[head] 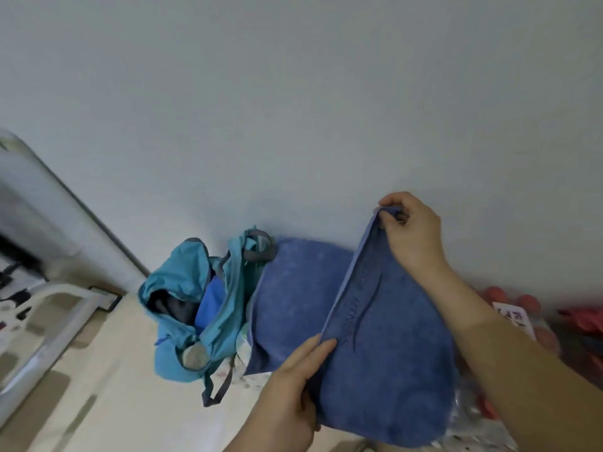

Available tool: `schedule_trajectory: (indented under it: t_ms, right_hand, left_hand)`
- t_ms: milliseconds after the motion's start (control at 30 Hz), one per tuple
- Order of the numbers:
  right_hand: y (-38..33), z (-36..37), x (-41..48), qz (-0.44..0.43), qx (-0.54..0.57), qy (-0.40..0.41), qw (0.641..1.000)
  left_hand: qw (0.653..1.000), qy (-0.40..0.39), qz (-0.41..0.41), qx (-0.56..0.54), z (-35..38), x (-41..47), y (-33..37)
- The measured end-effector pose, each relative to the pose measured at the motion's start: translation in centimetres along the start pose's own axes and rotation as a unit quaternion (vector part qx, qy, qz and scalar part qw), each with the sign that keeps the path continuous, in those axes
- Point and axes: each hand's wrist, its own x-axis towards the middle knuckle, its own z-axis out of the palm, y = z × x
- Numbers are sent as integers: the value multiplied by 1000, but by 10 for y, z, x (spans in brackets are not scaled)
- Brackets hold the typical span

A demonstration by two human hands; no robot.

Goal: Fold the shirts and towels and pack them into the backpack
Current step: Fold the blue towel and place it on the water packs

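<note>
One towel [385, 337], blue, doubled over, just right of one open teal backpack [195, 308]. Two hands hold it: left hand [293, 386] pinches the near edge, right hand [411, 233] pinches the raised far corner. Backpack contents are indistinct. Red items [522, 308] are blurred and cut off.

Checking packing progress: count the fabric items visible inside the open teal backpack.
2: a bright blue fabric piece in the middle of the teal fabric backpack opening, and a dark grey fabric piece just left of it. Others may be hidden underneath.
</note>
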Motion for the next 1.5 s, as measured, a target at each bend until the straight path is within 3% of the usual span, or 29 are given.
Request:
schedule_trajectory:
  t_ms: [133, 433, 567, 667, 900, 1033, 1133, 1233, 1333, 1500]
  right_hand:
    - [-14, 53, -5, -34, -35, -54, 997]
    - [-17, 135, -9, -52, -109, -190, 974]
    - [-4, 155, -17, -34, -136, -240, 961]
    - [5, 161, -21, -24, -144, -266, 953]
    - [9, 164, -19, 10, -142, -255, 956]
    - [17, 167, -16, -15, -219, -249, 943]
    - [18, 167, -10, -9, -200, -268, 942]
    - [17, 160, -7, 5, -148, -265, 953]
    - [15, 149, -13, 31, -128, -272, 953]
    - [12, 130, -26, 37, -94, -269, 958]
  left_hand:
    - [994, 107, 17, 35, -18, -15, -39]
    - [975, 204, -79, 37, -41, -19, -78]
    - [967, 189, -151, 83, -46, -16, -84]
    - [945, 196, -173, 198, -46, -16, -82]
    - [915, 236, -19, 326, -60, 50, -59]
    - [888, 214, -58, 404, -65, 119, -59]
    - [867, 218, -45, 446, -68, 136, -62]
    - [897, 209, 15, 388, -59, 130, -64]
    - [943, 233, -8, 236, -60, 133, -60]
    - [963, 244, -8, 115, -69, 166, -38]
